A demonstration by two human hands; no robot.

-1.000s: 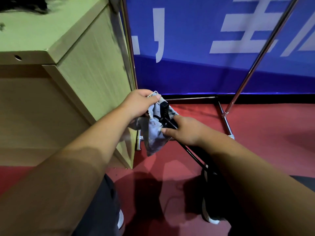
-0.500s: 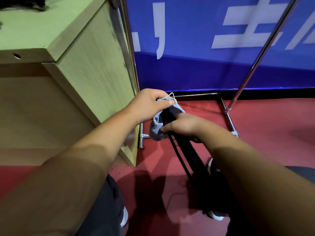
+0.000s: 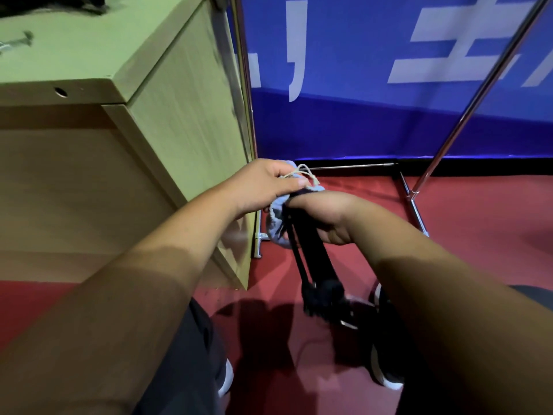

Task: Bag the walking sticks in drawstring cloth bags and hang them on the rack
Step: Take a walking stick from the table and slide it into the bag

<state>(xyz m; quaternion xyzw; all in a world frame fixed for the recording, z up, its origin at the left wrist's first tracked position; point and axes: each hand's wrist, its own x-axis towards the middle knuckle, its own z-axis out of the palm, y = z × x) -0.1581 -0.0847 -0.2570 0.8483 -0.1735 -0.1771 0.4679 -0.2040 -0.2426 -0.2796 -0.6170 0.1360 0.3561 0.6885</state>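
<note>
Grey-blue cloth bag with a cream drawstring (image 3: 276, 232) sat bunched up at the top end of the black folded walking stick (image 3: 311, 259). The left hand (image 3: 263, 187) had its grip closed on the bag's mouth and pinched the string loop. The right hand (image 3: 326, 214) had its grip wrapped tight round the stick, right beside the bag and touching it.

Only the tip of the stick seemed to be inside the bag. The rest pointed down and back toward the person's legs. Its long line ran from the bag at the hands to a thick dark end low over the red floor (image 3: 478, 235). So the bag lay at the far end, and the bare stick lay on the near side of both grips.

To cover the stick, I think the bag had to be pulled along that line toward the body, or the stick pushed away into it. The left hand was nearer the bag's mouth. The shiny metal rack (image 3: 449, 139) stood behind to the right, well apart, and its top rail was out of view.
</note>
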